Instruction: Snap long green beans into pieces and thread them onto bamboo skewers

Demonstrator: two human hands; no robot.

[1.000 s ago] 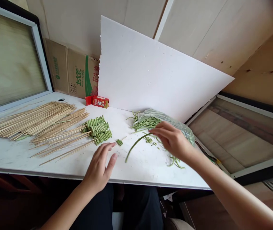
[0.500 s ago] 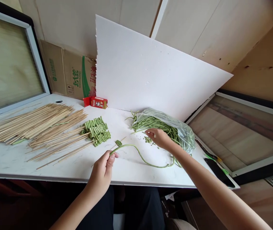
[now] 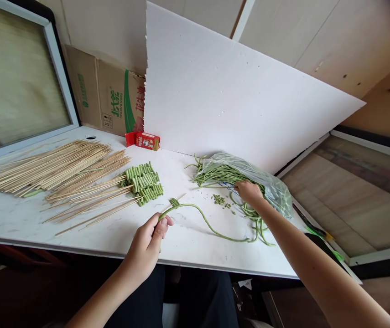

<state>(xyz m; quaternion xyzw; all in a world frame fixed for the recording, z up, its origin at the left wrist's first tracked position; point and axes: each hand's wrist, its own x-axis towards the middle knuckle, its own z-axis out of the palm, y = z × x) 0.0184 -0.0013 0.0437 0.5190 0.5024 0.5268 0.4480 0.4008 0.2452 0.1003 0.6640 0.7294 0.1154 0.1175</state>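
My left hand [image 3: 152,237] is closed round one end of a long green bean [image 3: 211,228], which arches to the right and comes down on the table. A short skewer with cut bean pieces [image 3: 174,202] lies just beyond that hand. My right hand [image 3: 249,193] has its fingers curled at the front of a clear plastic bag [image 3: 277,191] full of long beans [image 3: 220,173]; what those fingers hold is hidden. Several loose beans [image 3: 258,225] trail out below the right wrist. Small bean trimmings [image 3: 218,199] lie left of it.
Finished skewers of cut beans [image 3: 143,182] are stacked left of centre. Bare bamboo skewers [image 3: 54,164] spread across the left of the white table [image 3: 195,253]. A small red box [image 3: 148,141], a carton [image 3: 112,100] and a white board [image 3: 222,86] stand behind. A dark phone-like slab [image 3: 328,253] lies right.
My right hand has moved right, from the bean trimmings to the bag, and its fingers are now curled there. My left hand keeps the bean. The camera view has shifted slightly.
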